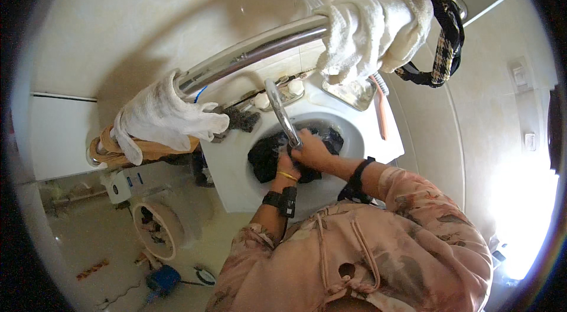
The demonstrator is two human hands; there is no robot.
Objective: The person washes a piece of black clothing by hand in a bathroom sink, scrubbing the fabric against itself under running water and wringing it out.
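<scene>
Both my hands are in the white washbasin [352, 135], under the curved chrome faucet spout [280, 110]. A dark wet cloth [264, 157] lies bunched in the bowl with water around it. My left hand [287, 163], with a yellow band at its wrist, grips the cloth below the spout's mouth. My right hand [313, 150] reaches in from the right and grips the same cloth close beside it. The spout hides part of the fingers of both.
Above the basin runs a chrome rail [261, 53] with white knit gloves [170, 117], a white towel [367, 33] and a black braided loop [449, 42]. A soap dish [352, 94] and a pink-handled brush [380, 112] lie on the basin's right. A bucket [175, 232] stands lower left.
</scene>
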